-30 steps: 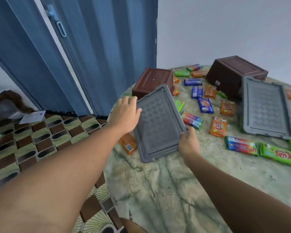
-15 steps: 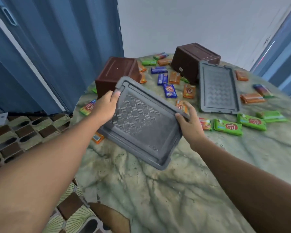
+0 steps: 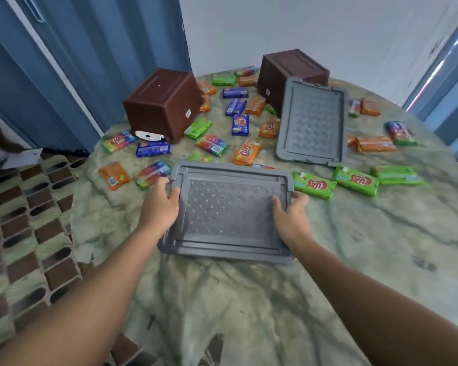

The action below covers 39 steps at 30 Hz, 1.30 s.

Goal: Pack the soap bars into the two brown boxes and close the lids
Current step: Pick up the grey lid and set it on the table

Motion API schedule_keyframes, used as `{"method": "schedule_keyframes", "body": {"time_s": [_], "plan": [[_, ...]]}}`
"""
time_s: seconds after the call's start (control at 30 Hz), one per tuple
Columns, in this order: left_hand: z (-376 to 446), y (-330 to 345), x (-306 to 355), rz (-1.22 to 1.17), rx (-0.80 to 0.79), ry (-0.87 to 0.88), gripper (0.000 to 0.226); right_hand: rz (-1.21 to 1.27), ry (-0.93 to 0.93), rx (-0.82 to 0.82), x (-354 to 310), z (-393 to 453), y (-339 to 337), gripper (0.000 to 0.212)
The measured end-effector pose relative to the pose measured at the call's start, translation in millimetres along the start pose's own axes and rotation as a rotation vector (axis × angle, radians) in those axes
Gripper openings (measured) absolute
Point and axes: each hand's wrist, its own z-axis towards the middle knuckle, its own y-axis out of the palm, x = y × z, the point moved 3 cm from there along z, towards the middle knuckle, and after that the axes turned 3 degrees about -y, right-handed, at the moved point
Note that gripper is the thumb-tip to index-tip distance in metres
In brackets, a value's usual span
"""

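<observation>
A grey lid (image 3: pixel 228 210) lies flat and low over the green marbled table (image 3: pixel 249 299), close to me. My left hand (image 3: pixel 160 204) grips its left edge and my right hand (image 3: pixel 291 215) grips its right edge, thumbs on top. Two brown boxes stand upside down: one (image 3: pixel 164 101) at the back left, one (image 3: pixel 286 72) at the back middle. A second grey lid (image 3: pixel 312 122) lies in front of the far box. Several wrapped soap bars in green (image 3: pixel 313 184), orange (image 3: pixel 246 153) and blue (image 3: pixel 152 149) are scattered across the table.
Blue folding doors (image 3: pixel 90 48) rise at the left and a blue frame stands at the right. A brown and green patterned floor (image 3: pixel 24 220) lies left of the table's rounded edge. A white wall is behind the table.
The lid has swung from a tilted, diagonal hold to lying level and square in front of me, lower toward the table. Both hands kept their hold.
</observation>
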Motion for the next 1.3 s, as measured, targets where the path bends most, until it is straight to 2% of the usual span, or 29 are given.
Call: {"method": "schedule_keyframes", "body": {"time_s": [0.1, 0.2, 0.4, 0.73, 0.93, 1.13, 1.23, 1.3], "plan": [[-21.2, 18.3, 4.4, 0.081, -0.026, 0.014, 0.025, -0.140, -0.040, -0.029, 19.7, 4.6, -25.1, 0.062], [-41.7, 40.0, 13.0, 0.181, -0.071, 0.039, 0.024, -0.402, -0.031, -0.050, 37.9, 10.1, -50.3, 0.073], [-74.5, 89.2, 43.4, 0.367, -0.253, 0.107, 0.029, -0.674, -0.005, 0.030, 71.4, 12.4, -100.5, 0.072], [-114.4, 162.4, 113.9, 0.530, -0.492, 0.213, 0.031, -0.752, 0.073, 0.155, 120.3, 12.5, -189.4, 0.071], [-132.0, 189.0, 154.8, 0.477, -0.518, 0.260, 0.024, -0.762, 0.132, 0.168, 136.5, 25.6, -225.0, 0.078], [-128.1, 189.4, 155.9, 0.345, -0.610, 0.129, 0.025, -0.746, 0.149, 0.221, 139.3, 28.8, -222.2, 0.078], [-125.4, 185.7, 152.7, 0.308, -0.592, 0.136, 0.033, -0.687, 0.142, 0.303, 137.1, 24.3, -217.5, 0.068], [-119.7, 177.7, 149.4, 0.322, -0.521, 0.157, 0.042, -0.634, 0.065, 0.394, 131.2, 19.7, -208.5, 0.055]]}}
